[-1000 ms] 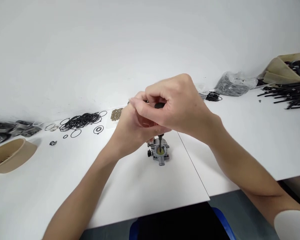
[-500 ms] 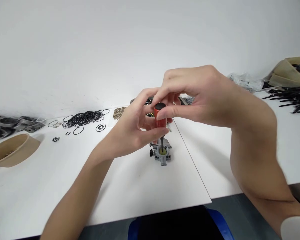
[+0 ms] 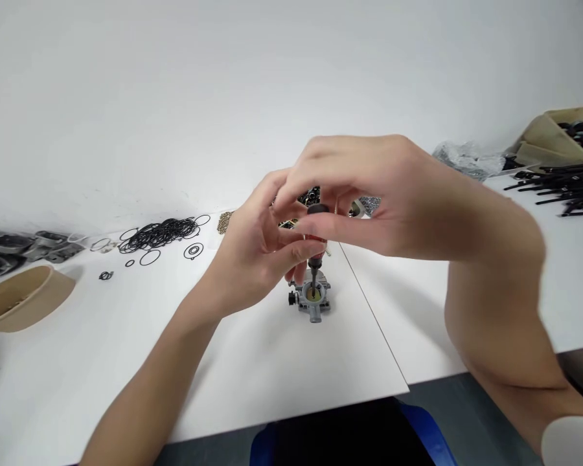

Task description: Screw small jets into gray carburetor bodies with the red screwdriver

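A screwdriver (image 3: 314,272) with a red handle and black cap stands upright in the middle of the view. Its tip reaches into the round bore of a small grey metal carburetor (image 3: 315,312), against a brass-coloured disc (image 3: 313,295). My left hand (image 3: 252,252) steadies the handle low down, between thumb and fingers. Over the top comes my right hand (image 3: 364,194), its thumb across the handle just below the cap and its fingers curled around the far side. Most of the handle is hidden by my fingers.
Black rubber rings (image 3: 160,234) lie heaped at the left, near small brass parts (image 3: 225,222). A tan bin (image 3: 43,301) and grey castings (image 3: 14,249) stand farther left. At the right are black rod-like parts (image 3: 563,184), a filled bin (image 3: 539,139) and plastic wrap (image 3: 466,160).
My right hand has shifted slightly left, its thumb and fingers moving round the handle and covering more of it. The screwdriver is still in the carburetor's bore.
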The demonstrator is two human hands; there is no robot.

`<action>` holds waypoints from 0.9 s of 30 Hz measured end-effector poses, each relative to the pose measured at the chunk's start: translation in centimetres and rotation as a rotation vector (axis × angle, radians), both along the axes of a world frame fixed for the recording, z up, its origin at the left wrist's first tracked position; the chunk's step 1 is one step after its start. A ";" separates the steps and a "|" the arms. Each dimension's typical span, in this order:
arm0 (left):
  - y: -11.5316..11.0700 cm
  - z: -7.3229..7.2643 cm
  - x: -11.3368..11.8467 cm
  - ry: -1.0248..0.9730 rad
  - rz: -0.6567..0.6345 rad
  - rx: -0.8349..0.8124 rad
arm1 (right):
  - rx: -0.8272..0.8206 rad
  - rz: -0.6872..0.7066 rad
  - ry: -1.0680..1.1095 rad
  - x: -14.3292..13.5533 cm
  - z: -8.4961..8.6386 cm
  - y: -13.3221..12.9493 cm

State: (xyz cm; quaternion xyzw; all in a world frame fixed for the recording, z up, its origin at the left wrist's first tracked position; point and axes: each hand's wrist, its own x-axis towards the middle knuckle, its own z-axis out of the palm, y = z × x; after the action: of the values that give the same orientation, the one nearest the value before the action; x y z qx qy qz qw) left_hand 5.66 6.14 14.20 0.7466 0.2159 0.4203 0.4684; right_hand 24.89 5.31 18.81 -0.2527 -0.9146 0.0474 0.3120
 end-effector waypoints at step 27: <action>0.0 0.4 -0.7 0.070 -0.033 0.043 | -0.047 0.038 -0.088 1.1 0.2 -0.1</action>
State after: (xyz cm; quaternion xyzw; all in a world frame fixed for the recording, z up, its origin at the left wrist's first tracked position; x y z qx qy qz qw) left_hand 4.93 6.12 14.61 0.7742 0.2109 0.3905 0.4514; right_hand 25.97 5.16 19.05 -0.2445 -0.9307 0.0635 0.2644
